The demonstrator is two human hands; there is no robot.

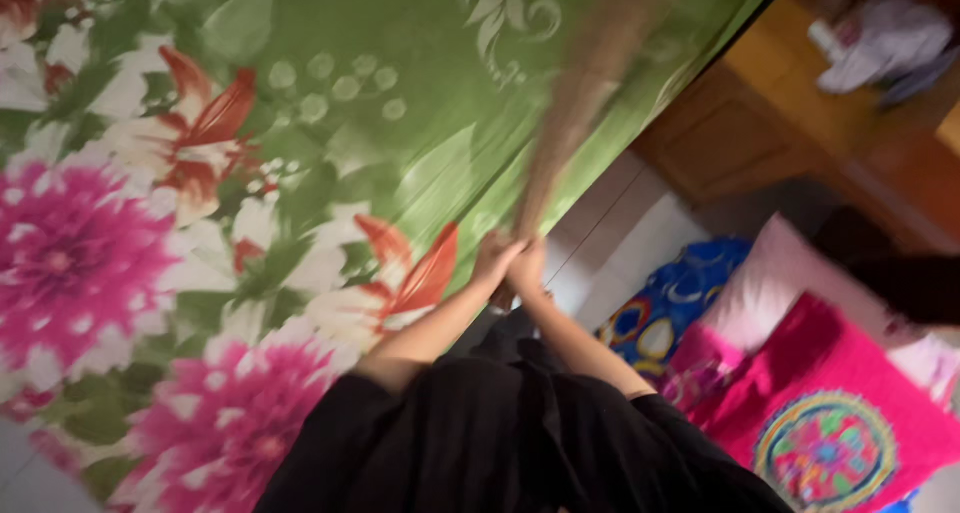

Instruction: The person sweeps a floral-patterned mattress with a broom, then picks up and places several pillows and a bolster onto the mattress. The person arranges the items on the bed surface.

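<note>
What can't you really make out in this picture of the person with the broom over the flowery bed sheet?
Head view:
- Broom: bristles smeared by motion blur, tip lost near the top edge.
- Left hand and right hand: pressed together, fingers indistinct.
- Pale items on the wooden cabinet: too blurred to identify.
- Pink cushion: cut by the lower edge.

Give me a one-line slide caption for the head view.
Both hands, left hand and right hand, grip a blurred broom over a green floral bedsheet.
</note>
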